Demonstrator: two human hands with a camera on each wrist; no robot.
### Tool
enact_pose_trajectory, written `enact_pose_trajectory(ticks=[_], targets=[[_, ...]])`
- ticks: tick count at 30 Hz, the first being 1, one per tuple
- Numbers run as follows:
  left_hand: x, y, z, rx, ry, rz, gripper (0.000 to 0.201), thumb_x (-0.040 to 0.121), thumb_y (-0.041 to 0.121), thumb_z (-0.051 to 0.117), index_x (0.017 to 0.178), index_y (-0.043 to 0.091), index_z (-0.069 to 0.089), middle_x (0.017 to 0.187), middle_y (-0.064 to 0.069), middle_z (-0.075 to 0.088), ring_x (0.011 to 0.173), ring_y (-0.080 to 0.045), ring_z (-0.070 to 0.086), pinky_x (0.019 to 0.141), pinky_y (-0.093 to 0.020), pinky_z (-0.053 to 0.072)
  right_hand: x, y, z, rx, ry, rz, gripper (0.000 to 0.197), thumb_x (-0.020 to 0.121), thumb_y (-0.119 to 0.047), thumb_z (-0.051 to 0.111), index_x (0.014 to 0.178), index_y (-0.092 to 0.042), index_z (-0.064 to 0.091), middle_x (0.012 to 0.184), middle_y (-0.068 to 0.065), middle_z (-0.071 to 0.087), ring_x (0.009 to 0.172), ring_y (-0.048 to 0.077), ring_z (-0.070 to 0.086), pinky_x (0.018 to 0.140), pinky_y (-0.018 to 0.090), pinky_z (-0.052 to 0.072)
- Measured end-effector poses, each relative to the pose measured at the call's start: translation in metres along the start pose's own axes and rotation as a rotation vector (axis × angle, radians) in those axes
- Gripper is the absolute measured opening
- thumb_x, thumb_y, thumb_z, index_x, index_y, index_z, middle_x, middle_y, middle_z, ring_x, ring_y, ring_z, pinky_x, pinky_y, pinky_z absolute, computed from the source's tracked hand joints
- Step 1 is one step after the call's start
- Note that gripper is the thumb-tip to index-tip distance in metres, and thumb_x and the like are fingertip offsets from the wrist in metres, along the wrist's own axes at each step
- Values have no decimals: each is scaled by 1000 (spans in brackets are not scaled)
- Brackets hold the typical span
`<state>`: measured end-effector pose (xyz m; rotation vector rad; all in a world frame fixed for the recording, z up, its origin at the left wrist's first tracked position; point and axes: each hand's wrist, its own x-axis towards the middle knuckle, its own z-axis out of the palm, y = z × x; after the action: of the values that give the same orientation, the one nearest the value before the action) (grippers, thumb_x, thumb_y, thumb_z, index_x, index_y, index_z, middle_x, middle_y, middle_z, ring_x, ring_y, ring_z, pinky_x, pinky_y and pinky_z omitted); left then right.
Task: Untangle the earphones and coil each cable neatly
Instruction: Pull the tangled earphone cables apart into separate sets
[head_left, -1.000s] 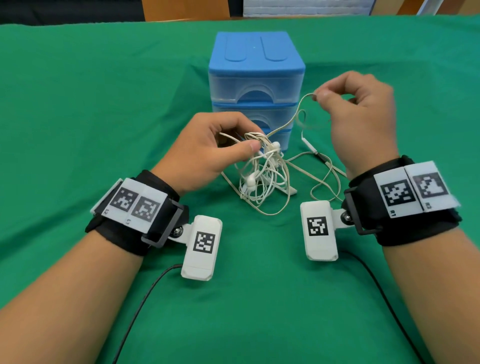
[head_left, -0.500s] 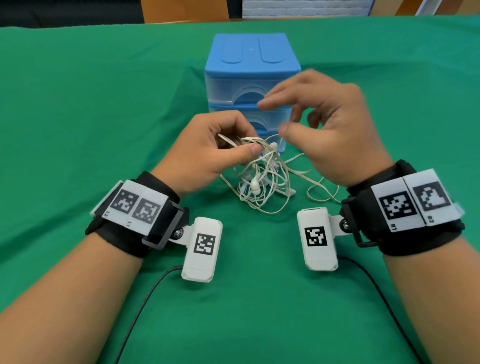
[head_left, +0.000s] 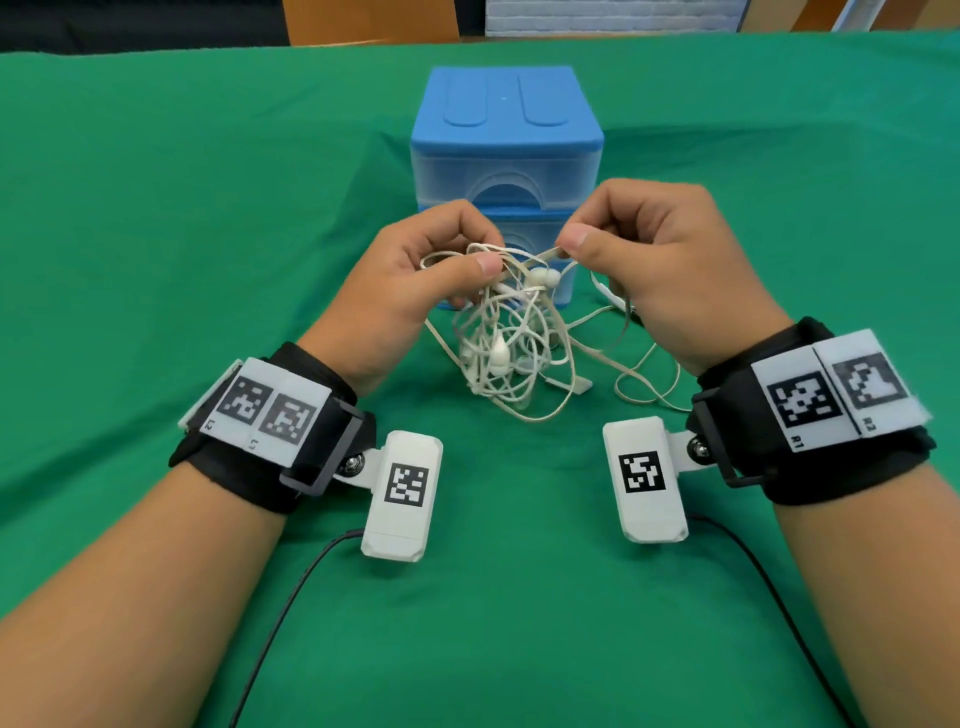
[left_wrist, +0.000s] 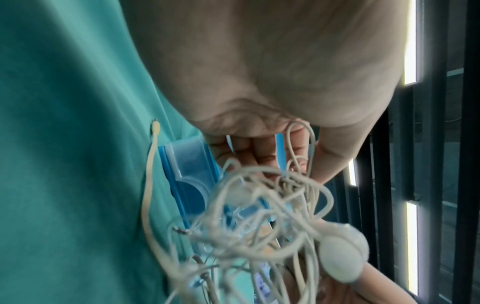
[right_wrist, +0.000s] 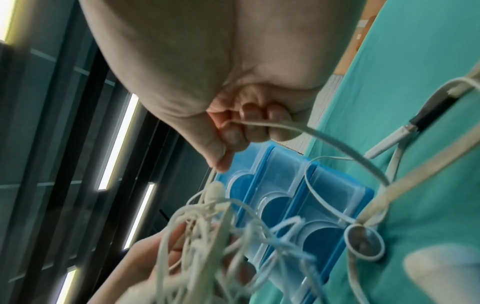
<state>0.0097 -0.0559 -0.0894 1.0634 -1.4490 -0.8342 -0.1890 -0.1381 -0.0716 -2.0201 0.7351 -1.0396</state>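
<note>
So the tangled bundle of thin off-white earphone cables (head_left: 511, 332) is a proper mess: loops over loops, a few white rounded earbuds (head_left: 500, 355) buried in it, hanging above the green cloth-covered table (head_left: 156, 218) with its bottom loops touching the cloth. The left hand (head_left: 415, 280) pinches the top of the knot between thumb and curled fingers. The right hand (head_left: 670, 270) pinches a single flat strand just beside it, fingers curled in. More cable trails off to the right on the cloth. A blue plastic mini drawer unit with translucent drawers (head_left: 506, 150) sits right behind the hands.
</note>
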Motion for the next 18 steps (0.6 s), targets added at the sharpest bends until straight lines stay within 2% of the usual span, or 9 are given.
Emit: enact_pose_trajectory(ticks=[2,4,6,9,10,12,14,17,18], targets=[[0,0,0,-51,16,-10,6,89,11,59,85,14,56,75,3,57,69,-10,49,70,-20,41,1,-1,1,-16,65,2,17,93,-17,61,82,-5,64,56,-12,42,51,5,32,51,18,29],[1,1,1,-83,39,-21,7,87,9,58,84,12,53,75,0,52,69,-16,48,68,-21,38,3,-1,1,-44,162,-2,17,94,-22,58,79,-15,60,59,-8,40,54,9,33,53,25,30],[1,2,1,-120,67,-36,7,85,9,57,82,11,51,74,-7,47,70,-25,47,65,-24,36,5,-1,0,-42,255,8,19,93,-28,56,75,-25,54,61,-6,41,58,15,35,56,33,31],[0,5,3,-153,86,-58,7,87,3,50,81,8,48,74,-18,42,66,-24,54,66,-24,48,6,-1,-2,-48,341,9,18,92,-34,54,75,-28,52,65,2,46,59,33,40,57,43,34],[0,5,4,-148,76,-50,6,86,4,51,81,5,48,75,-24,40,66,-25,51,67,-27,49,7,-1,-1,-59,366,6,18,92,-35,53,75,-29,51,68,5,48,61,40,43,57,46,37],[1,5,6,-121,67,-29,14,81,9,56,82,-2,48,77,-38,39,66,-38,44,71,-38,42,7,-1,0,-81,405,-2,18,93,-36,51,75,-30,50,70,6,50,64,46,49,58,49,42],[2,6,6,-102,79,-17,18,77,15,54,79,-2,49,77,-40,42,67,-47,40,70,-46,33,6,-1,1,-83,401,7,19,94,-34,51,76,-29,50,67,4,49,61,43,51,57,47,43],[1,6,3,-126,106,-28,9,75,15,54,74,8,48,78,-25,53,68,-32,47,65,-47,33,3,1,3,34,272,42,18,99,-23,50,81,-18,51,59,-3,46,50,23,50,52,34,41],[0,6,1,-130,110,-37,9,78,13,54,74,8,48,80,-22,58,67,-28,52,63,-44,35,2,1,4,98,218,46,19,101,-19,49,82,-17,51,59,-3,47,51,21,50,52,33,40]])
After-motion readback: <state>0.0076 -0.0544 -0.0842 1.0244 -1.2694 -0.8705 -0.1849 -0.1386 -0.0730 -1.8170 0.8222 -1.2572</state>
